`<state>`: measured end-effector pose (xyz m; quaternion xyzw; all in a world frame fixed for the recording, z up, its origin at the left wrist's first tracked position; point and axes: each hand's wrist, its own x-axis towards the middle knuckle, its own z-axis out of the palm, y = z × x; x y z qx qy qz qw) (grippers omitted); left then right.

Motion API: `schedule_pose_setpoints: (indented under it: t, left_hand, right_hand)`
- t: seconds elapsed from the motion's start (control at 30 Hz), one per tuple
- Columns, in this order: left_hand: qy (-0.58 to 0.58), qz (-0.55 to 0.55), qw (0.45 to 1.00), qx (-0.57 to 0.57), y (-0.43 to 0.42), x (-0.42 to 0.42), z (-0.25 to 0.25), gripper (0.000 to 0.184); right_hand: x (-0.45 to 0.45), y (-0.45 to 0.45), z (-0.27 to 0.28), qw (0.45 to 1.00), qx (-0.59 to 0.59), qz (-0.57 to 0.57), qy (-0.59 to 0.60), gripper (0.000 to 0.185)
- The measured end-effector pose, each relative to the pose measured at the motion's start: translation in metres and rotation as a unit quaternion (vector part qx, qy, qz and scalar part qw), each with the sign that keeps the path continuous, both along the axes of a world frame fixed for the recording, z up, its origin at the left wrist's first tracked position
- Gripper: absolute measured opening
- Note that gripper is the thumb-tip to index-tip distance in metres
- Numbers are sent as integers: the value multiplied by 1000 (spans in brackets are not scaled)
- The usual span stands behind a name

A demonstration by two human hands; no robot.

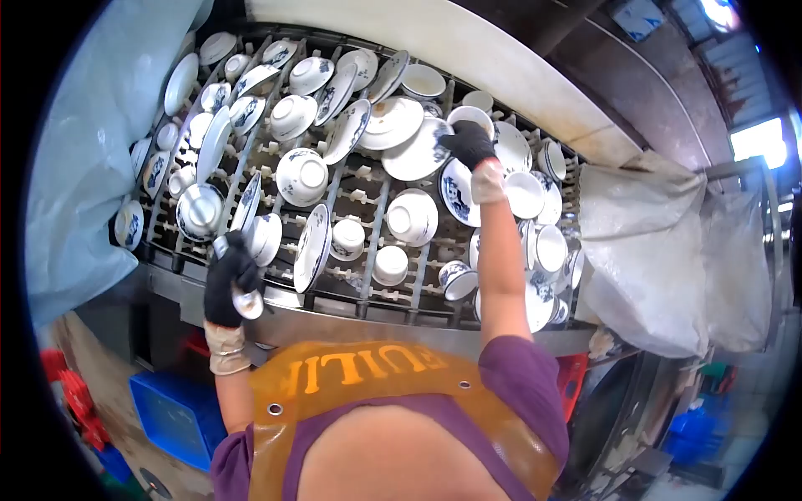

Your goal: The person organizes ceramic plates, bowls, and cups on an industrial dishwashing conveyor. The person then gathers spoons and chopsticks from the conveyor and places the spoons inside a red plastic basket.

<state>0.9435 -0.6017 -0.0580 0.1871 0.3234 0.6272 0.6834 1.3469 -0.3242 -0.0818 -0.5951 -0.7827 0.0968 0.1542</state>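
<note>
My left hand (232, 280), in a black glove with a pale cuff, is closed at the near edge of the conveyor rack. A small rounded white piece (248, 304) shows below its fingers; I cannot make out its kind. Beside that hand a white bowl (266, 240) and a tilted blue-patterned plate (247, 203) stand on the rack. Farther back, my right hand (472, 144), gloved alike, is closed at the near rim of a white bowl (473, 117). Its fingertips are partly hidden. Just left of it lies a large white plate (415, 152).
The conveyor rack (361, 196) with white pegs carries several bowls, plates and cups. Plastic curtains hang at its left (83, 159) and right (643, 250). A metal ledge (334, 321) runs along the near side. A blue crate (174, 417) stands below at the left.
</note>
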Motion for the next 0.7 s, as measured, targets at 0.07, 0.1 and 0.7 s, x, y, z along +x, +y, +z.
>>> schedule_pose_setpoints:
  t: [0.07, 0.1, 0.7]
  left_hand:
    - [-54, 37, 998, 11, -27, -28, -22, 28]
    - [-66, 47, 996, 25, -37, -38, -29, 28]
    - [-216, 57, 965, 140, -54, -25, -42, 27]
  right_hand:
    - [-16, -32, 36, 997, 37, -68, 4, 35]
    - [-25, -41, 54, 995, 12, -103, 0, 32]
    - [-95, 45, 44, 985, -171, -12, 17, 57]
